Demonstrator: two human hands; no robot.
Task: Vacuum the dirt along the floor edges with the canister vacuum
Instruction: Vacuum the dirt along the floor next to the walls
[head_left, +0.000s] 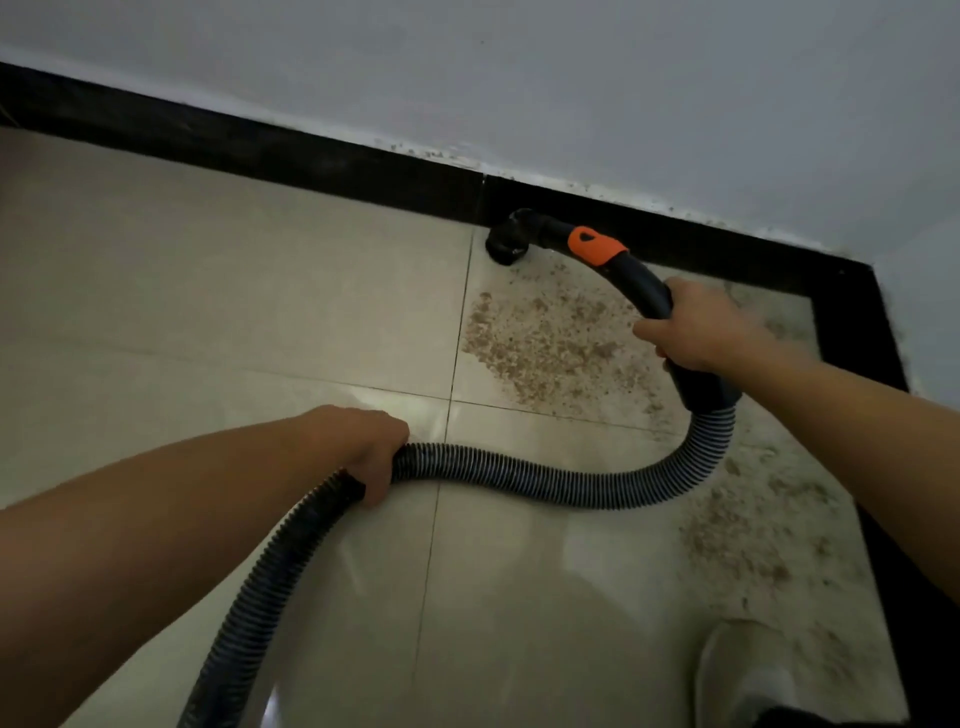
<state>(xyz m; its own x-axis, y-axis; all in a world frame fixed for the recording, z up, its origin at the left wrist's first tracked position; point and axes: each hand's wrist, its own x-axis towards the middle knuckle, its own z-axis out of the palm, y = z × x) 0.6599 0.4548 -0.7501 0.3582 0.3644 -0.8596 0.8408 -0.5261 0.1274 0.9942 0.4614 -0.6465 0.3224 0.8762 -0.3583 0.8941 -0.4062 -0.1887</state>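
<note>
Two hands hold one vacuum line. The left hand (371, 449), just left of the frame's centre, has its fingers curled round the ribbed hose (519, 474). The hose runs in from the bottom left edge, sags across the middle and bends up at the right. The right hand (698, 327), at centre right, grips the curved black handle (647, 292) just above where the hose joins it. Past an orange collar (592, 245) the handle ends in a black nozzle (506, 245), which sits at the tiled floor (208, 291) right against the black baseboard (260, 148), a little above the frame's centre. A patch of brown dirt (550, 345) lies on the tile just below the nozzle, between it and the hose. More dirt is scattered along the baseboard down the right side. Above the baseboard runs a pale wall (571, 78), speckled near its foot. A light shoe (737, 670) shows at the lower right.
</note>
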